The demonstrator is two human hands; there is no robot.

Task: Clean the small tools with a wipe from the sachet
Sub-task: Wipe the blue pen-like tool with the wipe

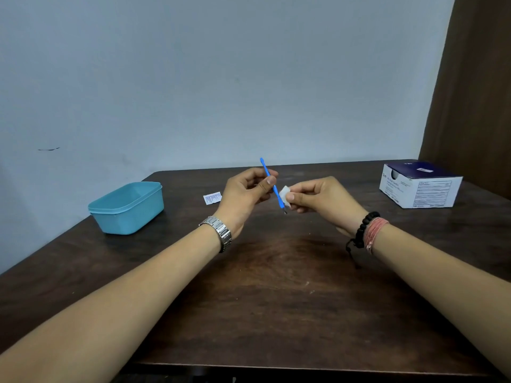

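A thin blue tool with a small metal tip is held tilted above the middle of the table. My left hand pinches its upper half between thumb and fingers. My right hand pinches a small folded white wipe against the tool's lower half. A torn white sachet lies flat on the table just left of my left hand.
A light blue plastic tub with its lid on stands at the left on the dark wooden table. A white and navy box of swabs sits at the back right. A wall runs close behind the table.
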